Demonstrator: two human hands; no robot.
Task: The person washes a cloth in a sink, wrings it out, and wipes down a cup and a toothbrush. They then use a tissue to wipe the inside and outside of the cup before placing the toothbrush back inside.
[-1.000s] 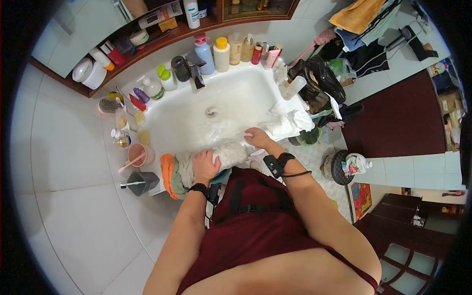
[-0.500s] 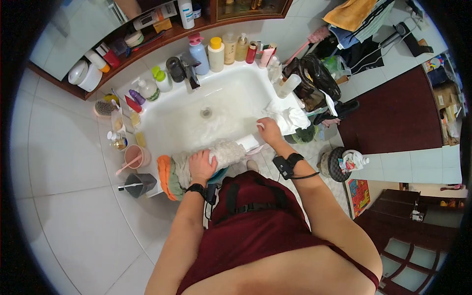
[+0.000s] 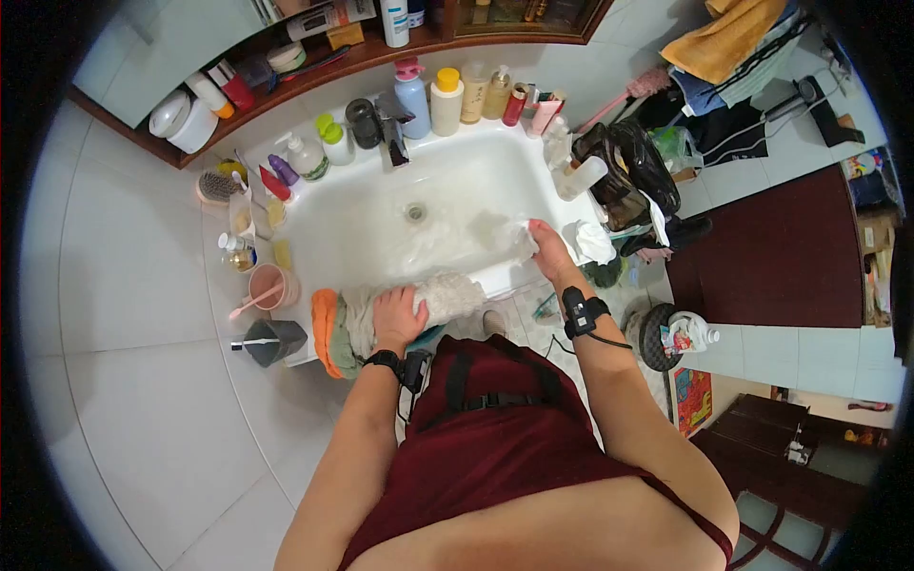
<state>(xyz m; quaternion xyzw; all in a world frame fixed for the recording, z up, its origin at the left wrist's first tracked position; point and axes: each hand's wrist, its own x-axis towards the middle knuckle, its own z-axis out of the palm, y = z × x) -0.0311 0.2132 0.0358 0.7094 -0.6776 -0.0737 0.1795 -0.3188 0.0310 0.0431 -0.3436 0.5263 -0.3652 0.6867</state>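
My left hand [image 3: 398, 318] rests on the towels over the basin's front rim, its thumb apart from the fingers. Under and beside it lie a fluffy off-white towel [image 3: 451, 299], a grey-green towel [image 3: 354, 319] and an orange one [image 3: 325, 328]. At the right side of the white washbasin [image 3: 352, 249], my right hand [image 3: 549, 249] pinches a thin white cloth [image 3: 524, 240]; whether it is cloth or tissue is hard to make out. Close to that hand, a crumpled white bundle [image 3: 592, 242] sits on the basin's right corner. A little cloudy water lies around the drain [image 3: 414, 212].
A black tap [image 3: 393, 133] stands at the back rim among several bottles, including a blue pump bottle [image 3: 411, 103]. On the left rim are a pink cup [image 3: 273, 285] and a grey cup [image 3: 271, 341]. A dark bag [image 3: 619, 176] is at the right.
My right hand has moved right and slightly up, and white material now shows in its fingers. The white heap on the corner looks smaller. My left hand stays on the towels; the view has shifted.
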